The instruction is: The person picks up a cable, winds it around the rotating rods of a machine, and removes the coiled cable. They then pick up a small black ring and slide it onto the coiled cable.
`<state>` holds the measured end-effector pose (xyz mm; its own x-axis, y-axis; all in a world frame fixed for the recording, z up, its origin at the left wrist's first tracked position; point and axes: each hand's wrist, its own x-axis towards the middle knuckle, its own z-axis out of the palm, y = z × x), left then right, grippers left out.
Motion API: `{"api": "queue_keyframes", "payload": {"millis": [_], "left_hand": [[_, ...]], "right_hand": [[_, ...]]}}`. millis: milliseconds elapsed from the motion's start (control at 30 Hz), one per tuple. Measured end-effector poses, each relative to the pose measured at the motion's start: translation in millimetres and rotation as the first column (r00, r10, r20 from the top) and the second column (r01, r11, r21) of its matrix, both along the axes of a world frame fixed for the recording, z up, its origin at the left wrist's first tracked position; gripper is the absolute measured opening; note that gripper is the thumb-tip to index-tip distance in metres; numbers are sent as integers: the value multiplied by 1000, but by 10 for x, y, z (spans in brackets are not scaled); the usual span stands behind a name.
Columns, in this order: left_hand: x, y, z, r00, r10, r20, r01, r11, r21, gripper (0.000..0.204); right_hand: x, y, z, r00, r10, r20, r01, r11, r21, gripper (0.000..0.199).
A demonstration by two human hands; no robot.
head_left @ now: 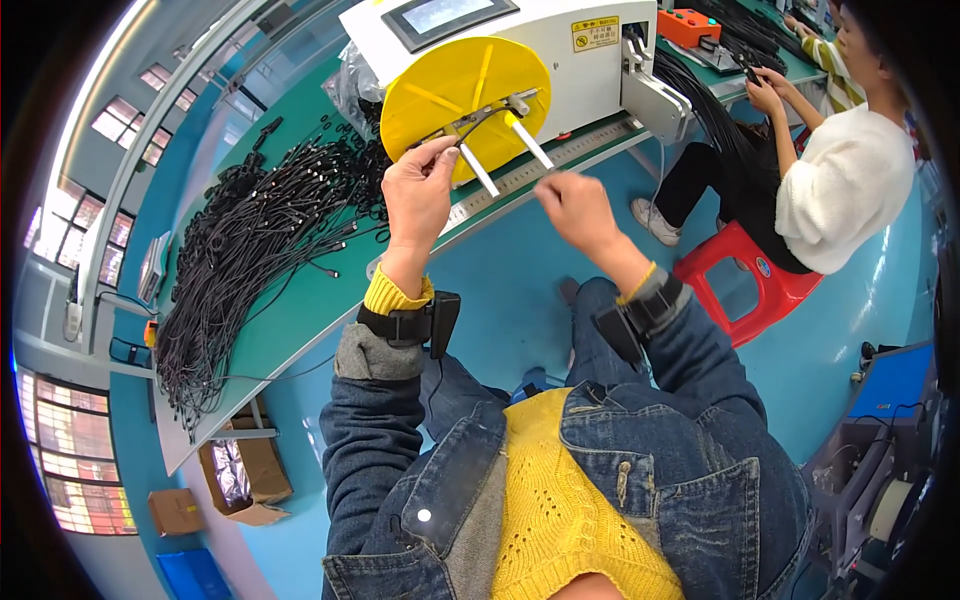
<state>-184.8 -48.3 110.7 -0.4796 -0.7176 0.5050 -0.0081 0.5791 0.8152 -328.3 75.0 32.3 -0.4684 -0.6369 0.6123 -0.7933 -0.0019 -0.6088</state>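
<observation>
A yellow disc [410,95] stands on the front of a white machine [585,85], with two pale metal posts sticking out toward me. A short length of black cable [482,116] curves across the disc between the posts. At the disc's lower left, my left hand [418,195] is closed, thumb and fingertips pinched at the cable's end. My right hand [580,212] is curled closed just beyond the tip of the right metal post [530,143]; whatever its fingers hold, if anything, is hidden.
Bundled black cables [250,230] cover the green table [265,335] at left. A metal ruler [590,142] runs along the machine's base. At right, a co-worker [845,180] sits on a red stool [745,280]. Cardboard boxes [262,478] lie on the floor, lower left.
</observation>
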Motion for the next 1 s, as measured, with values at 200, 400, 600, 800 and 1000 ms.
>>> {"api": "queue_keyframes", "payload": {"millis": [200, 400, 600, 800, 1000], "left_hand": [[76, 19, -92, 998, -9, -60, 11, 999, 38, 16], [167, 74, -96, 995, 71, -74, -80, 988, -134, 16], [249, 231, -49, 996, 91, 21, -75, 916, -395, 18], [303, 406, -85, 994, 101, 41, -84, 948, -306, 19], [268, 508, -189, 998, 57, 16, -51, 971, -233, 21]], "right_hand": [[253, 589, -287, 970, 173, 171, -210, 951, 229, 16], [341, 849, -368, 931, 200, 306, -304, 889, 342, 18], [400, 893, -396, 911, 204, 358, -342, 860, 378, 18], [378, 858, -427, 880, 208, 428, -392, 826, 405, 17], [315, 759, -388, 867, 211, 452, -407, 823, 396, 19]]}}
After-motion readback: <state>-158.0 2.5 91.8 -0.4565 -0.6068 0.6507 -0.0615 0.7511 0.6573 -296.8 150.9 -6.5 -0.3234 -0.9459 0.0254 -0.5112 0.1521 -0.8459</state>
